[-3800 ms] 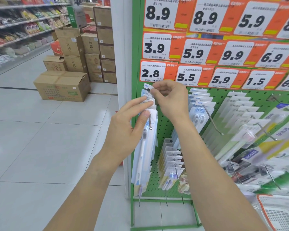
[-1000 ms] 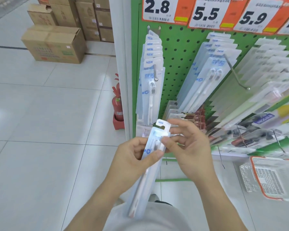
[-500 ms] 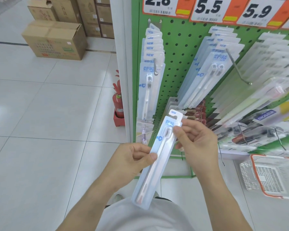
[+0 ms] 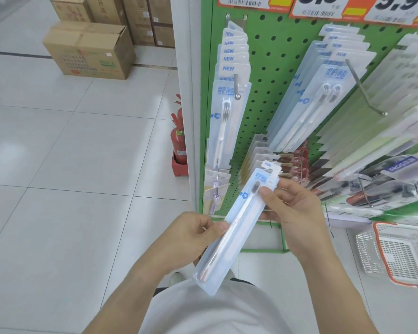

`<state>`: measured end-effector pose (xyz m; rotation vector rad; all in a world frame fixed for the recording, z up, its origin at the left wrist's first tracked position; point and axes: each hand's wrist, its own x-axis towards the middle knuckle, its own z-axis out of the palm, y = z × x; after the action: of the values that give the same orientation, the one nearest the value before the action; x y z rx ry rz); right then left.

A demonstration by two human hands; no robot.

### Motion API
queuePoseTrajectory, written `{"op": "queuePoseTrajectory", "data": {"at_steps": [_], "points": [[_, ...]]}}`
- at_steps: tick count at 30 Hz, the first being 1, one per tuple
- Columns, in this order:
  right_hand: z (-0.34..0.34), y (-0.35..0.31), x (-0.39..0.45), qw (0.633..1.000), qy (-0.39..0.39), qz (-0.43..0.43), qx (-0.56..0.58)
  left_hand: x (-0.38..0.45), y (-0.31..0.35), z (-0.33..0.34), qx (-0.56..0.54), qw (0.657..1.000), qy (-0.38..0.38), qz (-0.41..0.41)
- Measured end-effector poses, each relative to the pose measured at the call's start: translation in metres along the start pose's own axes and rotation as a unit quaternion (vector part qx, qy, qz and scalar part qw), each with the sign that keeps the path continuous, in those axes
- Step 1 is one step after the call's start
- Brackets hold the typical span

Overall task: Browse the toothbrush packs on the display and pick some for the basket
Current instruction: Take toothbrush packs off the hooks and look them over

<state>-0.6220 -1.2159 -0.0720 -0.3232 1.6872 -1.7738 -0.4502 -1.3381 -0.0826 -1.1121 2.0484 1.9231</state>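
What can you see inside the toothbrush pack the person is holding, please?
Inside the toothbrush pack lies one toothbrush with dark bristles and a pale handle. The left hand and right hand cover its edges, and its back is hidden.

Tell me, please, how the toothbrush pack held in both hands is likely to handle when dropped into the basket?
The pack looks thin and flat, so probably light. It stays straight between the left hand and right hand, suggesting moderate stiffness. Its glossy plastic may slip, and it should slide rather than roll in the basket.
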Motion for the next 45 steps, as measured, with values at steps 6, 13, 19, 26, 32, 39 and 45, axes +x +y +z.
{"op": "queuePoseTrajectory", "data": {"at_steps": [6, 13, 19, 26, 32, 39, 45], "points": [[0.001, 0.000, 0.002, 0.999, 0.025, -0.021, 0.023, -0.001, -0.003, 0.000, -0.040, 0.998, -0.012, 0.039], [0.000, 0.007, 0.004, 0.995, 0.077, -0.055, 0.023, 0.002, -0.002, 0.006, -0.063, 0.993, 0.041, 0.087], [0.005, 0.003, 0.000, 0.998, 0.043, -0.011, 0.045, 0.000, -0.001, 0.018, 0.099, 0.961, 0.085, 0.243], [0.002, 0.005, 0.000, 0.998, 0.042, -0.012, 0.045, 0.009, -0.011, 0.018, 0.153, 0.936, 0.089, 0.306], [-0.002, 0.006, 0.001, 0.998, 0.023, -0.017, 0.051, 0.008, -0.007, 0.012, 0.099, 0.965, 0.105, 0.220], [-0.003, 0.008, 0.003, 0.996, 0.054, 0.003, 0.069, 0.009, -0.010, -0.002, 0.045, 0.980, 0.143, 0.132], [-0.002, 0.012, 0.004, 0.994, 0.081, 0.021, 0.076, 0.006, -0.012, -0.009, -0.005, 0.981, 0.153, 0.118]]}}
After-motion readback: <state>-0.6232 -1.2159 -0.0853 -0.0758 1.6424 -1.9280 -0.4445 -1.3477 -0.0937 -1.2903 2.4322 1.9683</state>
